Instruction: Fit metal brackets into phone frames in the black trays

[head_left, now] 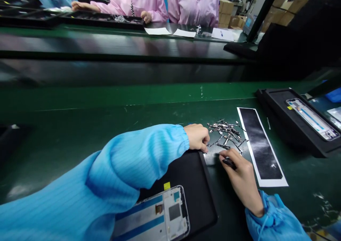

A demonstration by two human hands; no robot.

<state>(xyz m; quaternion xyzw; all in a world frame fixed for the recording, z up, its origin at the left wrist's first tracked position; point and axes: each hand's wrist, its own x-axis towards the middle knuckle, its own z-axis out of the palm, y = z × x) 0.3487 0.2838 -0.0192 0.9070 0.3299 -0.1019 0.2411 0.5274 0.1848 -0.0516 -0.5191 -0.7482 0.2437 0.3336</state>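
Observation:
My left hand (197, 137) is closed at the fingertips, beside the left edge of a loose pile of small thin metal and black parts (226, 131). Whatever is between those fingers is too small to make out. Fingers of my right hand (241, 171) are wrapped round black tweezers (229, 163), whose tips point at the near side of the pile. Below my left forearm lies a black tray (202, 198), and on it a silver phone frame (173, 212) with blue strips and a yellow tab. My left sleeve covers part of the tray and frame.
A white-bordered black sheet (262, 145) lies right of the pile. Farther right is another black tray (287, 127) with a phone frame (314, 118). Across the green bench (133, 95), people in pink and blue smocks sit by trays and white papers (185, 33).

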